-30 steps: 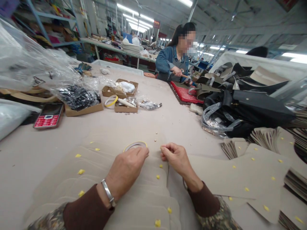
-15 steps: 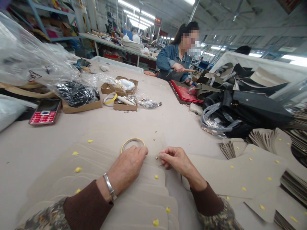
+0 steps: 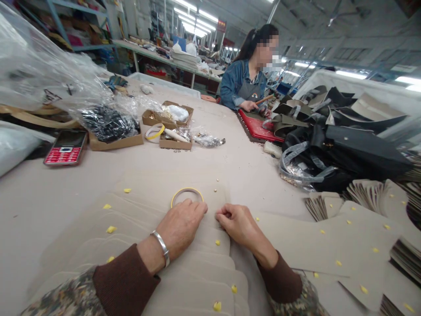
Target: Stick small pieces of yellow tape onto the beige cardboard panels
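A broad bare stretch of the surface (image 3: 243, 171) lies open ahead of both hands, reaching to the far end. On the left, a red phone (image 3: 66, 148), cardboard boxes (image 3: 168, 127) and a plastic bag (image 3: 49, 83) block the way. On the right, a heap of black bags (image 3: 342, 149) and stacked beige pieces (image 3: 358, 193) close off passage. A tape ring (image 3: 187, 193) lies just ahead.

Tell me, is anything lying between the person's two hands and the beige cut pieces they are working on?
Nothing visible does. The left hand rests directly on the beige pieces, fingertips beside the yellow-rimmed ring. The right hand pinches at the top piece's edge.
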The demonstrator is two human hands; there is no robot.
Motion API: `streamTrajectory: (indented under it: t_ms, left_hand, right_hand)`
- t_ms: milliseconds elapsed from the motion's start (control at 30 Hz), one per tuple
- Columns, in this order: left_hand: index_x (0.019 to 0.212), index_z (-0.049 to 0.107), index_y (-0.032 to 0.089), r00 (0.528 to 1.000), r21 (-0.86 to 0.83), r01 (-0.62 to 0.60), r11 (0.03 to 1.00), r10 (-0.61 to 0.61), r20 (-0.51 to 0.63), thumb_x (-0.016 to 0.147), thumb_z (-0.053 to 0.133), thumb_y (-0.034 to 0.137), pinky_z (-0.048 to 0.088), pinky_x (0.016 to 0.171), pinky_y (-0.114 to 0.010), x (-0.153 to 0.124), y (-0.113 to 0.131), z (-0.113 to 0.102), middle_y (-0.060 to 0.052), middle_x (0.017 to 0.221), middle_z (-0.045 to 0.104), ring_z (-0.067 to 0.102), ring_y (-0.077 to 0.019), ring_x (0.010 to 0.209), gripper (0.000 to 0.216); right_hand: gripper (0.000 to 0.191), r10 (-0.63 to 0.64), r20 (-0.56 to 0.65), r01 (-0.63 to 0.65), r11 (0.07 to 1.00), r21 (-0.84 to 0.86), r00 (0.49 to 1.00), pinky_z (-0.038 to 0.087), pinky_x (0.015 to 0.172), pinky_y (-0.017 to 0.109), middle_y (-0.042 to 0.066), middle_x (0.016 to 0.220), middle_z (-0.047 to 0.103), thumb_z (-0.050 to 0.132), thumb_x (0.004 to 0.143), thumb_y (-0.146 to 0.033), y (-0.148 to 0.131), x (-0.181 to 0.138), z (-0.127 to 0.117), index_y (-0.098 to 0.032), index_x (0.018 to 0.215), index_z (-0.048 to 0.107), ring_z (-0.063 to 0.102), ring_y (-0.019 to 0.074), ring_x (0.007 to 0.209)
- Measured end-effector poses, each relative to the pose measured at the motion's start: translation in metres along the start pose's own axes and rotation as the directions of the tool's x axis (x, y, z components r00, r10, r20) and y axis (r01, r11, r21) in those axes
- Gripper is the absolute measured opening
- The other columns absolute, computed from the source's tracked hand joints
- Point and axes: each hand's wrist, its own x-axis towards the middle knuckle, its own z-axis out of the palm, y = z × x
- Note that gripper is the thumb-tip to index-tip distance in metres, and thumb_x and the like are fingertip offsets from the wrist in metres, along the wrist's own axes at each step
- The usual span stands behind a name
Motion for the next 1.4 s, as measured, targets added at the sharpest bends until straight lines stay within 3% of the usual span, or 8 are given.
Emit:
streamTrajectory:
  t_ms: [167,333,467,733,1033,1133,1233,1400]
  left_hand:
    - [0.096,0.055,0.017,1.0,-0.007,-0.005,1.0,0.005,-0.009,0.093,0.04,0.008,0.046,0.071,-0.035,-0.001,0.001,-0.002,-0.006,0.084,0.059,0.054,-0.0233,0.082,0.018]
    - [0.096,0.055,0.017,1.0,-0.019,-0.014,1.0,0.014,-0.021,0.093,0.042,0.007,0.046,0.071,-0.036,-0.001,0.0,-0.002,-0.006,0.085,0.06,0.054,-0.0245,0.083,0.017]
    - [0.095,0.054,0.017,1.0,-0.025,-0.017,1.0,0.016,-0.026,0.092,0.042,0.007,0.046,0.071,-0.036,-0.003,0.001,-0.003,-0.006,0.084,0.059,0.054,-0.0244,0.083,0.016]
    - [0.094,0.054,0.018,0.999,-0.048,-0.033,0.998,0.032,-0.034,0.095,0.039,0.009,0.047,0.072,-0.036,-0.003,0.0,-0.005,-0.005,0.084,0.058,0.054,-0.0236,0.082,0.017]
    - [0.111,0.054,0.022,0.932,-0.307,-0.163,0.938,0.044,-0.361,0.097,0.04,0.016,0.051,0.075,-0.029,-0.011,-0.012,-0.006,-0.001,0.094,0.069,0.066,-0.0175,0.085,0.021]
    - [0.127,0.047,0.026,0.917,-0.356,-0.194,0.914,0.039,-0.397,0.098,0.043,0.019,0.051,0.078,-0.025,-0.014,-0.009,-0.008,0.0,0.113,0.068,0.068,-0.0156,0.094,0.03]
    - [0.141,0.032,0.028,0.932,-0.328,-0.162,0.931,0.035,-0.362,0.098,0.042,0.021,0.053,0.074,-0.028,-0.016,-0.005,-0.008,-0.002,0.121,0.066,0.069,-0.018,0.093,0.044]
    - [0.138,0.03,0.024,0.942,-0.274,-0.143,0.951,0.046,-0.331,0.1,0.037,0.024,0.052,0.063,-0.032,-0.017,-0.001,-0.001,-0.003,0.102,0.071,0.07,-0.0212,0.078,0.039]
  right_hand:
    - [0.026,0.016,-0.086,-0.019,0.999,-0.036,0.996,0.04,0.055,0.023,-0.004,0.059,0.064,0.065,0.078,-0.022,0.007,-0.006,0.001,-0.018,0.103,0.061,0.057,0.0141,0.053]
    - [0.014,0.028,-0.104,-0.023,0.999,0.049,0.994,0.044,0.059,0.024,0.0,0.066,0.068,0.057,0.087,-0.026,0.013,-0.023,-0.001,-0.019,0.079,0.066,0.062,0.0146,0.059]
    - [0.016,-0.092,-0.126,0.074,0.988,-0.136,0.988,0.043,0.072,0.027,0.003,0.083,0.074,0.057,0.089,-0.022,0.007,-0.028,0.003,-0.021,0.082,0.071,0.066,0.0175,0.077]
    - [0.013,-0.076,-0.128,0.023,0.928,-0.371,0.989,0.037,0.065,0.026,0.003,0.076,0.07,0.058,0.085,-0.022,-0.004,-0.01,0.014,-0.02,0.079,0.069,0.062,0.0161,0.069]
    - [0.016,-0.052,0.09,0.063,0.99,-0.123,0.995,0.037,0.055,0.021,-0.004,0.063,0.068,0.059,0.079,-0.018,-0.004,-0.011,-0.006,-0.021,0.071,0.072,0.06,0.0113,0.058]
    - [0.016,-0.124,-0.03,0.126,0.991,0.051,0.992,0.044,0.064,0.022,0.0,0.078,0.074,0.059,0.083,-0.02,-0.006,-0.018,-0.01,-0.02,0.084,0.074,0.065,0.0134,0.07]
    - [0.017,-0.26,-0.209,0.292,0.946,0.139,0.943,0.049,0.072,0.022,0.003,0.09,0.074,0.06,0.085,-0.018,-0.012,-0.023,-0.007,-0.019,0.097,0.072,0.066,0.0134,0.078]
    - [0.02,-0.537,-0.272,0.565,0.825,0.031,0.799,0.05,0.077,0.023,0.006,0.096,0.07,0.059,0.087,-0.012,-0.021,-0.022,0.002,-0.016,0.105,0.065,0.063,0.0135,0.083]
